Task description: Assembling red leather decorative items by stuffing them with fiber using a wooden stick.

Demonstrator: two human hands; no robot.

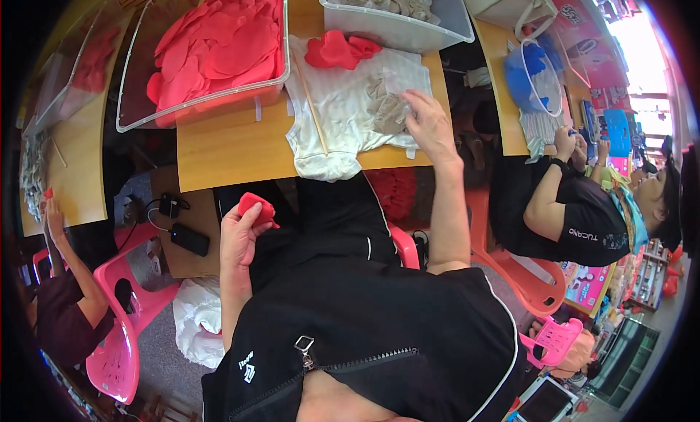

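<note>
My left hand (244,236) is closed round a folded piece of red cloth (257,209), held above my lap just off the table's near edge. My right hand (433,127) reaches over the table with its fingers partly spread. Its fingertips are at the edge of a small heap of thin grey-beige pieces (386,107); I cannot make out whether they touch it. That heap lies on a stained white garment (339,130) spread on the table. A thin wooden stick (310,105) rests across the garment's left part. Beyond it lie several loose red pieces (340,50).
A clear plastic bin (286,71) full of red pieces stands at the table's left. Another bin (397,39) holds grey-beige pieces at the back. A co-worker (576,211) sits at the right beside a blue basket (526,79); another person (69,305) works at the left. Pink chairs (117,356) stand nearby.
</note>
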